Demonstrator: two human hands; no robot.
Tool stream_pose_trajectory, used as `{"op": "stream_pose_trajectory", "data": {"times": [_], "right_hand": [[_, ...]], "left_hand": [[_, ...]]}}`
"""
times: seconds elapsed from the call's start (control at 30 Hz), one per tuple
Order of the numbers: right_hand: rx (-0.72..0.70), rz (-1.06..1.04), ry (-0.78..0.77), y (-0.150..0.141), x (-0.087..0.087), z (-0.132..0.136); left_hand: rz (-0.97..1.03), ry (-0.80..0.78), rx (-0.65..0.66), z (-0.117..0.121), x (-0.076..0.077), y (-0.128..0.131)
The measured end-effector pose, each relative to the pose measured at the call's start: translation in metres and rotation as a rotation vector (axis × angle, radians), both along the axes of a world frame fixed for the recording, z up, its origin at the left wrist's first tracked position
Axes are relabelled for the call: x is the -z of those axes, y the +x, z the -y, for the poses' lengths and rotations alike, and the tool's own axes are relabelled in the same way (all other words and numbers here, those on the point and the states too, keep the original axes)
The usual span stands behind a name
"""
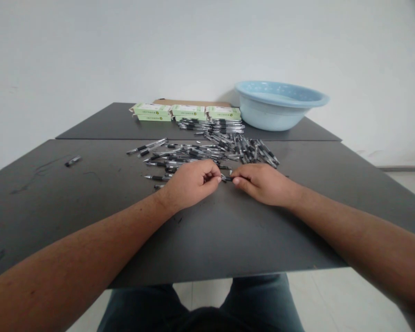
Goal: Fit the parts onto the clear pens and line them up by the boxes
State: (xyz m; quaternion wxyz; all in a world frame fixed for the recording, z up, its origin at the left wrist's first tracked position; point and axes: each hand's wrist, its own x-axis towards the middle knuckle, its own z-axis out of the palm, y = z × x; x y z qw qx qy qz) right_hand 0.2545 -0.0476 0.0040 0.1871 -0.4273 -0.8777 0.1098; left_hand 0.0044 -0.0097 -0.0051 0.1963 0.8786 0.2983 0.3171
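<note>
Both of my hands meet at the near side of a heap of pens (197,152) with clear barrels and black grips. My right hand (264,182) pinches a pen (227,178) between thumb and forefinger; its black part points toward my left hand. With fingertips pressed together, my left hand (193,184) is at the other end of that pen. Whether it grips the tip or a small piece there is hidden by the fingers. Several loose pens, among them one with its tip pointing left (157,178), lie beside and behind my left hand.
Green-and-white boxes (154,110) stand stacked at the back, with a cardboard piece (193,102) behind them. A light blue basin (276,110) stands at the back right. A pen cap or short pen part (72,161) lies far left. Two dark tables (207,249) adjoin at a seam.
</note>
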Motion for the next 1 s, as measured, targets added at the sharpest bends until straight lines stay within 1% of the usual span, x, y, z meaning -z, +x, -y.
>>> {"op": "stream_pose_trajectory", "data": {"times": [0.07, 0.1, 0.23, 0.33, 0.4, 0.5, 0.67, 0.8, 0.9, 1.0], "right_hand": [[0.048, -0.019, 0.001, 0.0002, 0.0001, 0.0001], [0.050, -0.013, -0.002, 0.0004, 0.0001, 0.0001], [-0.022, 0.012, -0.015, 0.0002, -0.0001, 0.0001], [0.035, -0.014, -0.020, -0.0007, -0.0007, 0.0005], [0.046, 0.011, -0.022, -0.0013, -0.0014, 0.0009], [-0.009, 0.050, -0.023, -0.0017, -0.0020, 0.0011], [0.019, 0.031, -0.001, -0.0015, -0.0002, 0.0004], [-0.039, 0.083, 0.009, -0.0017, 0.0006, 0.0000], [-0.016, 0.049, -0.004, -0.0018, 0.0011, 0.0004], [0.028, 0.018, 0.004, -0.0015, 0.0035, -0.0005]], "left_hand": [[0.004, -0.002, -0.006, 0.0005, -0.0005, 0.0002], [0.005, -0.002, -0.004, 0.0006, -0.0004, 0.0002], [-0.001, 0.003, 0.007, -0.0001, 0.0009, -0.0001], [-0.001, 0.006, 0.001, -0.0009, 0.0013, -0.0003], [-0.007, 0.007, 0.000, -0.0011, 0.0011, -0.0003], [-0.008, 0.001, -0.001, -0.0009, 0.0004, -0.0002], [-0.012, -0.002, -0.010, 0.0002, -0.0006, 0.0002], [-0.012, 0.005, 0.000, 0.0002, -0.0010, 0.0004], [-0.009, 0.007, 0.004, 0.0000, 0.0001, 0.0000], [0.037, -0.016, 0.002, 0.0001, 0.0021, -0.0010]]}}
